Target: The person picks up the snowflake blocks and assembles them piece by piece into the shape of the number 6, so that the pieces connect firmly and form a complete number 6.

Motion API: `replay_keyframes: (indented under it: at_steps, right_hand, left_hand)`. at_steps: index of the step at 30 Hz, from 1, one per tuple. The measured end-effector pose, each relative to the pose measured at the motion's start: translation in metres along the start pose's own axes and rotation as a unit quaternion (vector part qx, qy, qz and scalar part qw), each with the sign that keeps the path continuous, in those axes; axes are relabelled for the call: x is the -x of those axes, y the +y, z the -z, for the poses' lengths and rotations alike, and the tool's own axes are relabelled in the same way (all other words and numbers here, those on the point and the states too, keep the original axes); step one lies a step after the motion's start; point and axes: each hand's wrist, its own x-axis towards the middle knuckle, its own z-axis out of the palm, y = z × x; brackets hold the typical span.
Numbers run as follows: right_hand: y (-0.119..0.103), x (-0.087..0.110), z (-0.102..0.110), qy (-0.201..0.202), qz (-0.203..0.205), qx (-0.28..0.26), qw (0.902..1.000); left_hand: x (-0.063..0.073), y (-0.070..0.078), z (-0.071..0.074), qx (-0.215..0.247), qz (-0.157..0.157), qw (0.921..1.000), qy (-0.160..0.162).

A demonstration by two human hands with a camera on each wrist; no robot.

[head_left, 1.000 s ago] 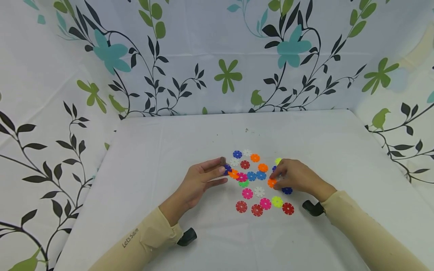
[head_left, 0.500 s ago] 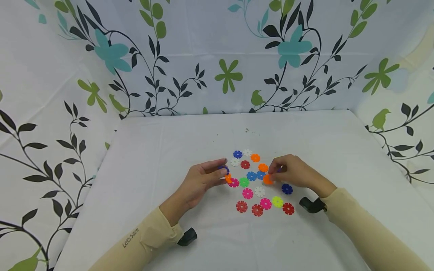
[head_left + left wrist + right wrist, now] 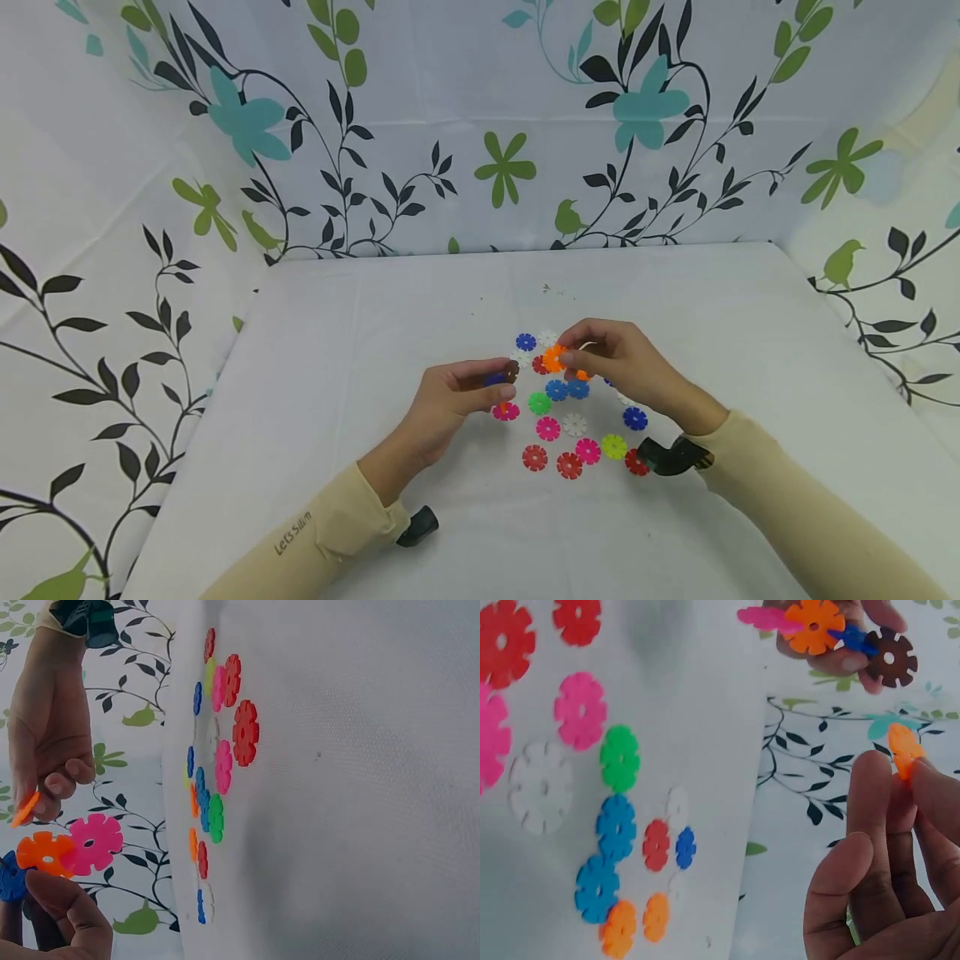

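My left hand (image 3: 450, 408) grips a short chain of notched plastic interlocking discs. In the right wrist view the chain runs from a brown disc (image 3: 904, 667) through a blue disc (image 3: 855, 637) and an orange disc (image 3: 825, 616) to a pink disc (image 3: 769, 618). The fingers and thumb hold it near the blue disc. My right hand (image 3: 633, 362) pinches a single orange disc (image 3: 902, 746) between thumb and fingertips, raised above the table. That orange disc is apart from the chain, a short way to its right in the head view.
Loose discs lie flat on the white-covered table (image 3: 337, 333) between and in front of the hands, among them a green disc (image 3: 540, 411), a pink disc (image 3: 548, 436) and a red disc (image 3: 535, 465). A leaf-patterned cloth (image 3: 420, 83) hangs behind. Black wrist devices (image 3: 418, 527) stick out below both sleeves.
The right hand has lifted the orange disc off the table and carried it leftward, closer to the left hand. The left hand has turned its chain, so the pink end sits lower and further left.
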Motion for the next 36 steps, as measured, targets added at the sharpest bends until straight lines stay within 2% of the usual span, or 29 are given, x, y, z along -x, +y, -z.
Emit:
replay_keyframes:
  at_steps: [6, 17, 25, 30, 36]
  right_hand:
    - [-0.007, -0.002, -0.008, 0.013, 0.006, -0.036, 0.9992]
    - [-0.015, -0.003, -0.018, 0.031, -0.001, -0.051, 0.9982]
    - [-0.015, -0.003, -0.023, 0.036, 0.01, -0.057, 0.9977]
    - [-0.016, -0.004, -0.026, 0.037, 0.015, -0.054, 0.9977]
    - [-0.015, -0.005, -0.03, 0.053, 0.044, -0.018, 0.9975]
  left_hand:
    - [0.001, 0.003, -0.004, -0.026, -0.002, 0.9997, 0.004]
    - [0.0, 0.004, -0.004, -0.012, 0.029, 0.9995, 0.002]
    - [-0.001, 0.004, -0.004, -0.002, 0.051, 0.9987, -0.006]
    - [-0.001, 0.004, -0.004, -0.002, 0.053, 0.9986, -0.008]
    - [-0.001, 0.004, -0.003, -0.001, 0.046, 0.9988, -0.013]
